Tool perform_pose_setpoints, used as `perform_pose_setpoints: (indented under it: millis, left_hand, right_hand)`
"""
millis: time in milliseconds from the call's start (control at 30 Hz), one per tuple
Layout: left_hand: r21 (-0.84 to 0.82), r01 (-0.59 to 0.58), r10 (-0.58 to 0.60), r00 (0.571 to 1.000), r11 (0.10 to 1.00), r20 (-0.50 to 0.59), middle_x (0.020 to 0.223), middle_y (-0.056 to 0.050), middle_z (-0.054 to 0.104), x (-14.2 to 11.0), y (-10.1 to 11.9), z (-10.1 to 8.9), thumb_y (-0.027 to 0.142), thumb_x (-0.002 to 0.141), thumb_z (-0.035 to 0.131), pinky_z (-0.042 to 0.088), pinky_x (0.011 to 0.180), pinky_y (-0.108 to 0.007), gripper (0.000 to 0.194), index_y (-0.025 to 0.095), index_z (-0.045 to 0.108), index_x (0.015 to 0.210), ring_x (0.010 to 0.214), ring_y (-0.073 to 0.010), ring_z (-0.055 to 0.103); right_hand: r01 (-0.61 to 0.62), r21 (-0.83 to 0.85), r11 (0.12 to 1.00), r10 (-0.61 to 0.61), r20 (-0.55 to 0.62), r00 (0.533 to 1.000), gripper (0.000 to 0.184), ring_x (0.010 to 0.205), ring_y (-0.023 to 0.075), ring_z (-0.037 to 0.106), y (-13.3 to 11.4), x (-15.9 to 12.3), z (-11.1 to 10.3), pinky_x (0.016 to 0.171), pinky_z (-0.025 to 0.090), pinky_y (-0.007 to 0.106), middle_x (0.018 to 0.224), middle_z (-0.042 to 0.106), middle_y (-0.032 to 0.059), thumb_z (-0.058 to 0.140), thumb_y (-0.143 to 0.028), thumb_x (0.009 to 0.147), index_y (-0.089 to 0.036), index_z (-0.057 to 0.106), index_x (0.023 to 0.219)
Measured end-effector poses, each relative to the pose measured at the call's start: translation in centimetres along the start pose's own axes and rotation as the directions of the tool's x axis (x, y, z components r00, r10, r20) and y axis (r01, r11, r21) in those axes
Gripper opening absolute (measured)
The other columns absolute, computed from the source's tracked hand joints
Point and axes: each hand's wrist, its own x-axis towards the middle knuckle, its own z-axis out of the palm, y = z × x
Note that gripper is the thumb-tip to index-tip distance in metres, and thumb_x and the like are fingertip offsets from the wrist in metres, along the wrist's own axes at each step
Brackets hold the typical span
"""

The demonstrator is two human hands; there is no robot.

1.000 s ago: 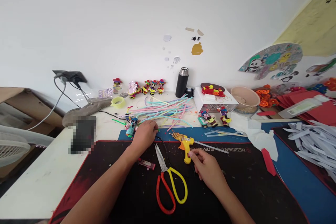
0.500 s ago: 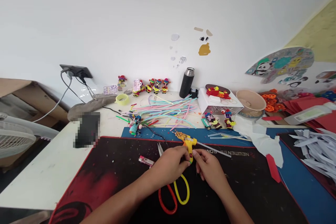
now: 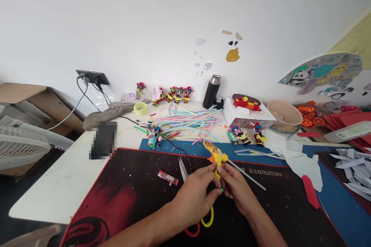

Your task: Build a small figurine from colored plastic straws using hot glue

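Observation:
A yellow hot glue gun (image 3: pixel 219 157) with a messy brown nozzle is tilted up to the left, a clear glue stick (image 3: pixel 249 175) poking out of its back. My right hand (image 3: pixel 238 188) is closed around its handle. My left hand (image 3: pixel 199 191) is closed in a pinch, close against the right; a small green piece (image 3: pixel 222 189) shows at its fingertips. Scissors (image 3: pixel 183 168) with one red and one yellow handle lie partly hidden under my left hand. A pink lighter (image 3: pixel 168 178) lies left of them on the black mat.
Pastel pipe cleaners (image 3: pixel 185 121) are heaped behind the mat (image 3: pixel 139 189). Several small figurines (image 3: pixel 179 94) stand along the wall, with another figurine (image 3: pixel 154 137) nearer. A black thermos (image 3: pixel 211 92), a white box (image 3: pixel 252 117) and a pink bowl (image 3: pixel 285 112) stand at the back. White paper strips (image 3: pixel 350 168) lie right.
My right hand has gone from beside the glue gun to gripping its handle, and the gun has tilted. My left hand has come nearer the right. The whole view has shifted slightly.

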Motion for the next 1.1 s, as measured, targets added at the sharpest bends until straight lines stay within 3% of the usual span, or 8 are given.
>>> perform_pose_setpoints:
  millis: [100, 233, 467, 533, 633, 700, 900, 1100]
  left_hand:
    - [-0.017, -0.028, 0.028, 1.000, 0.999, -0.004, 0.145, -0.010, 0.068, -0.6, 0.7, -0.2, 0.009, 0.086, 0.069, 0.043, 0.118, -0.039, 0.016, 0.024, 0.068, 0.091, 0.138, -0.0249, 0.060]
    - [-0.080, 0.015, -0.017, 1.000, 0.997, -0.014, 0.138, -0.008, 0.071, -1.3, 1.2, -0.9, 0.009, 0.085, 0.071, 0.045, 0.115, -0.037, 0.017, 0.026, 0.069, 0.088, 0.134, -0.0245, 0.063]
    - [-0.156, 0.044, -0.048, 0.999, 0.987, -0.023, 0.138, -0.009, 0.072, -1.3, 0.9, -3.9, 0.016, 0.087, 0.072, 0.048, 0.111, -0.040, 0.008, 0.024, 0.070, 0.087, 0.129, -0.0266, 0.066]
    - [-0.199, 0.043, -0.066, 0.992, 0.979, -0.111, 0.127, -0.010, 0.076, -0.8, 0.5, -5.4, 0.025, 0.089, 0.073, 0.048, 0.110, -0.041, 0.003, 0.024, 0.071, 0.089, 0.125, -0.0270, 0.067]
    - [-0.291, 0.074, -0.135, 0.971, 0.954, -0.195, 0.092, -0.006, 0.076, 0.9, -0.4, -7.6, 0.038, 0.088, 0.076, 0.057, 0.081, -0.033, 0.019, 0.021, 0.068, 0.091, 0.087, -0.0210, 0.072]
    - [-0.361, 0.094, -0.176, 0.964, 0.928, -0.201, 0.074, -0.001, 0.070, 2.4, -1.2, -8.9, 0.045, 0.083, 0.080, 0.054, 0.065, -0.029, 0.029, 0.020, 0.066, 0.088, 0.067, -0.0167, 0.066]
    - [-0.427, 0.070, -0.211, 0.932, 0.902, -0.293, 0.077, -0.001, 0.072, 6.1, -3.5, -10.9, 0.050, 0.072, 0.086, 0.057, 0.069, -0.031, 0.040, 0.018, 0.067, 0.087, 0.068, -0.0164, 0.068]
    - [-0.422, 0.083, -0.232, 0.920, 0.903, -0.314, 0.075, -0.001, 0.071, 5.9, -4.9, -10.5, 0.049, 0.072, 0.086, 0.059, 0.070, -0.033, 0.038, 0.018, 0.070, 0.088, 0.067, -0.0173, 0.068]
  right_hand:
    - [-0.039, 0.123, 0.992, 0.038, 0.004, 0.999, 0.061, 0.037, 0.0053, 0.033, 0.1, -0.2, 0.6, 0.037, 0.017, 0.016, 0.047, 0.044, -0.0100, 0.086, -0.071, 0.069, -0.019, 0.062, 0.090]
    - [-0.034, 0.161, 0.986, 0.035, -0.001, 0.999, 0.064, 0.039, 0.0050, 0.035, 0.4, 0.0, 1.7, 0.036, 0.021, 0.016, 0.051, 0.046, -0.0091, 0.089, -0.072, 0.063, -0.019, 0.059, 0.081]
    - [0.064, 0.102, 0.993, -0.070, 0.056, 0.996, 0.056, 0.044, 0.0097, 0.052, -1.0, 0.8, 2.6, 0.036, 0.033, 0.019, 0.062, 0.058, -0.0035, 0.087, -0.067, 0.071, -0.018, 0.061, 0.080]
    - [0.083, 0.099, 0.992, -0.093, 0.097, 0.991, 0.053, 0.049, 0.0135, 0.061, -1.8, 1.1, 2.7, 0.036, 0.034, 0.019, 0.067, 0.063, -0.0005, 0.086, -0.063, 0.074, -0.017, 0.065, 0.086]
    - [0.110, 0.136, 0.985, -0.124, 0.102, 0.987, 0.052, 0.055, 0.0161, 0.068, -2.7, 1.7, 3.0, 0.036, 0.034, 0.018, 0.078, 0.066, 0.0008, 0.085, -0.058, 0.076, -0.016, 0.069, 0.102]
    - [0.135, 0.177, 0.975, -0.155, 0.107, 0.982, 0.055, 0.056, 0.0165, 0.069, -3.1, 2.3, 3.4, 0.036, 0.034, 0.018, 0.080, 0.064, 0.0001, 0.085, -0.056, 0.075, -0.017, 0.069, 0.110]
    - [0.212, 0.247, 0.946, -0.250, 0.134, 0.959, 0.048, 0.060, 0.0177, 0.070, -4.1, 3.4, 4.9, 0.037, 0.037, 0.018, 0.084, 0.066, 0.0021, 0.082, -0.050, 0.078, -0.017, 0.069, 0.110]
    - [0.208, 0.280, 0.937, -0.253, 0.133, 0.958, 0.040, 0.057, 0.0177, 0.069, -2.5, 3.8, 5.4, 0.036, 0.035, 0.018, 0.081, 0.069, 0.0035, 0.082, -0.045, 0.079, -0.016, 0.069, 0.102]
